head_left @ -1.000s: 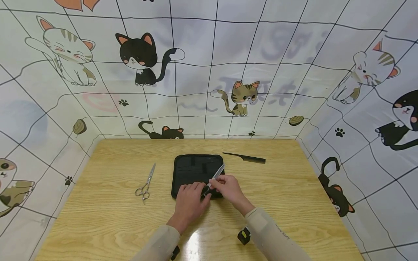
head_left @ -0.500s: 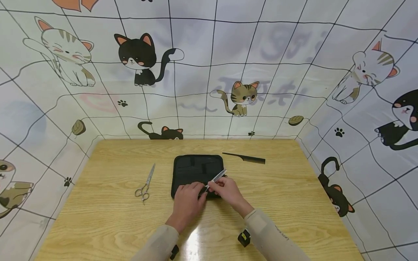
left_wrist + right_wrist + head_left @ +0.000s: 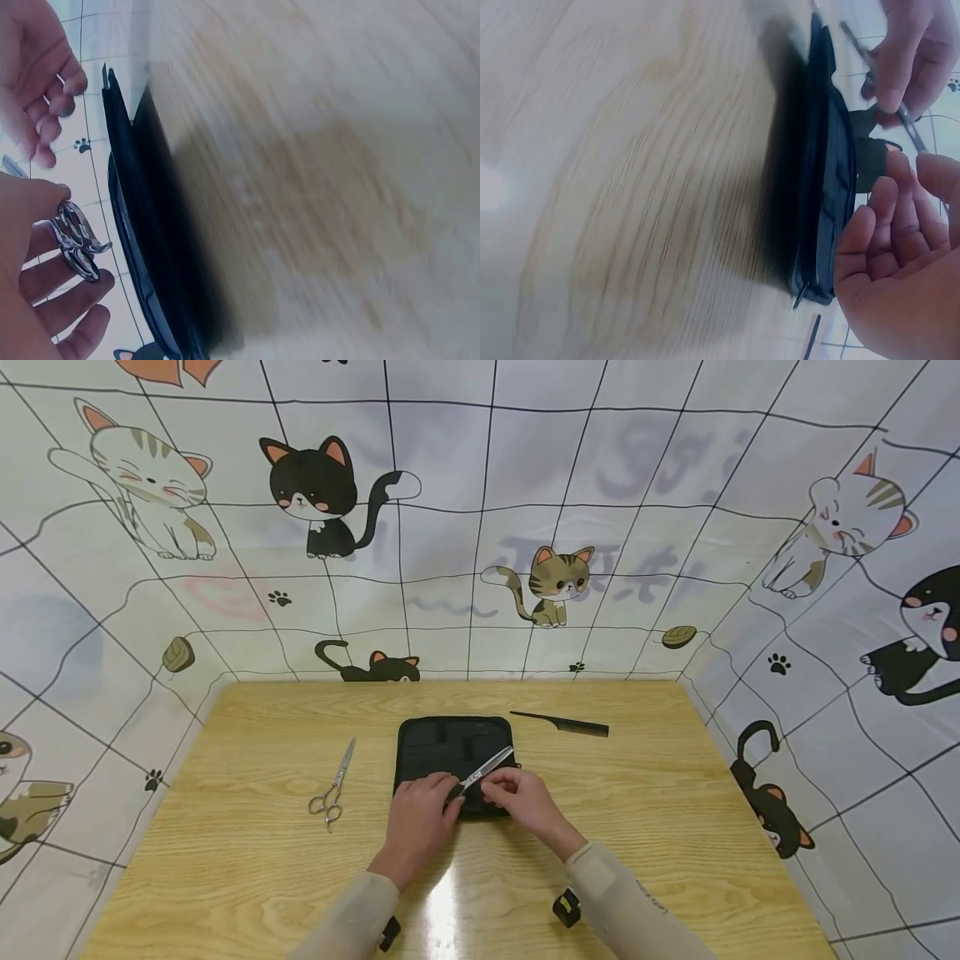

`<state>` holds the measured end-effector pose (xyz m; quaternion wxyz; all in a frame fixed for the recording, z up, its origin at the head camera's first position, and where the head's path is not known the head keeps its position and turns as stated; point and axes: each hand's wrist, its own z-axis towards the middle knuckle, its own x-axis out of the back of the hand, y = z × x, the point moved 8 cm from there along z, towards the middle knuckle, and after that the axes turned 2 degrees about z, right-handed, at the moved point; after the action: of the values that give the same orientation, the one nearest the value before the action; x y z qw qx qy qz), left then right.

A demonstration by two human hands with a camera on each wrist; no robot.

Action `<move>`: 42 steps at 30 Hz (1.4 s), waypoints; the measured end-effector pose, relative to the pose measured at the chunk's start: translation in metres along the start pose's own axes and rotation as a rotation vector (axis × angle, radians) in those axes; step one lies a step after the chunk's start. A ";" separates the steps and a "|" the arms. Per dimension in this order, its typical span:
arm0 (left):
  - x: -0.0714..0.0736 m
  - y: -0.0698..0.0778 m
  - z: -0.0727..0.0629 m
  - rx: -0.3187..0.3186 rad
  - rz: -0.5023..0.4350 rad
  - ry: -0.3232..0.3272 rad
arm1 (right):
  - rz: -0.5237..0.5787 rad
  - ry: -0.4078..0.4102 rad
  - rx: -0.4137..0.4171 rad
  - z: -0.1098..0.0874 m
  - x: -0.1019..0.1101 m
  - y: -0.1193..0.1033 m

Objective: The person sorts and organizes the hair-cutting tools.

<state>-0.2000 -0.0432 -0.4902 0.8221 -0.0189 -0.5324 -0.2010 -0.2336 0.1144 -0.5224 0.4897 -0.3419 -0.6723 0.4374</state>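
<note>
In the head view, my left hand (image 3: 422,818) grips a pair of silver hair scissors (image 3: 491,764) by the handles, above the near part of a black zip case (image 3: 431,752). The blades point away and to the right. Curved metal handle loops (image 3: 75,236) show between thumb and fingers in the left wrist view. My right hand (image 3: 528,802) hovers beside the blades over the case's near right corner, its fingers loosely bent; it seems to hold nothing. Dark strap-like pieces (image 3: 868,161) rise from the case in the right wrist view.
A second pair of silver scissors (image 3: 335,789) lies on the wooden table (image 3: 262,877) left of the case. A black tail comb (image 3: 573,725) lies to the right behind it. A cat-printed sheet (image 3: 450,543) surrounds the table's back and sides.
My left hand has shifted left with the scissors, and the blades have swung lower. The right fingers, which pinched the scissors near the pivot, now sit apart from them.
</note>
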 end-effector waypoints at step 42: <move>0.006 -0.092 0.004 0.056 0.127 -0.167 | -0.678 -0.101 0.168 0.003 0.016 0.039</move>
<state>-0.2340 -0.1282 -0.5000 0.7861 -0.0464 -0.6022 -0.1312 -0.2395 0.1433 -0.5531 0.5997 -0.0356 -0.7327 0.3199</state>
